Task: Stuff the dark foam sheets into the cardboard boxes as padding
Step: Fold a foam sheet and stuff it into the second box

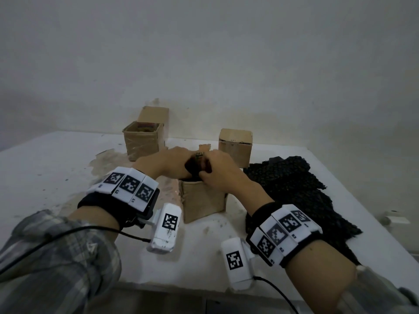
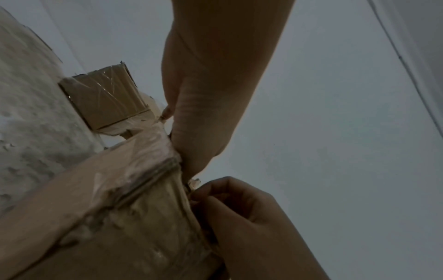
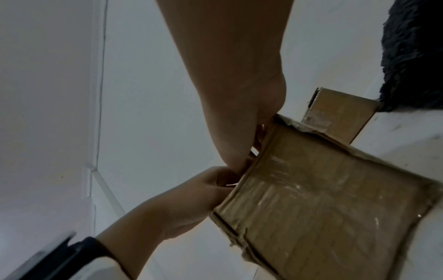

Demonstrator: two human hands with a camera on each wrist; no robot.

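While your left hand [image 1: 169, 160] curls over the near box [image 1: 204, 203], its fingers grip the dark foam wad [image 1: 196, 167] at the box's mouth. Behind the near box to the left, an open box [image 1: 142, 141] holds something, though what it is I cannot tell. Your right hand [image 1: 221, 172] pinches the same wad from the other side, fingers bent tight. Behind the near box to the right stands a shut box [image 1: 234, 146]. Right of the near box, a foam pile [image 1: 292, 191] lies on the table [image 1: 45, 168]; judging by that pile, much stuffing remains.
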